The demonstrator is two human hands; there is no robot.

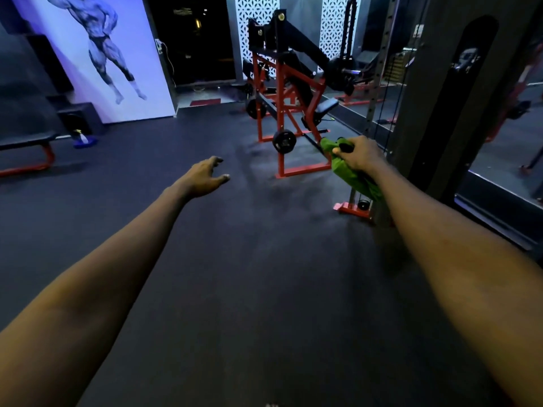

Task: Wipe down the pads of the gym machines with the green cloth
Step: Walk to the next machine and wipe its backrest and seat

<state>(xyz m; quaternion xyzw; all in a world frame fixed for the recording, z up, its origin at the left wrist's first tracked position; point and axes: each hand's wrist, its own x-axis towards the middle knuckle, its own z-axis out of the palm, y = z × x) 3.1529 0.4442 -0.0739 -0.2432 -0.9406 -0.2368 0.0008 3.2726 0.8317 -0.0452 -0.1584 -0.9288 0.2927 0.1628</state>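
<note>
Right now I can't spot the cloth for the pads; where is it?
Head view, right of centre: the cloth hangs from the right hand, in front of the red machine, low by its base.

My left arm: stretched forward, left hand (205, 177) palm down, fingers (219, 161) loose, holding nothing. My right arm: stretched forward, right hand (357, 154) gripped the green cloth (349, 177).
</note>
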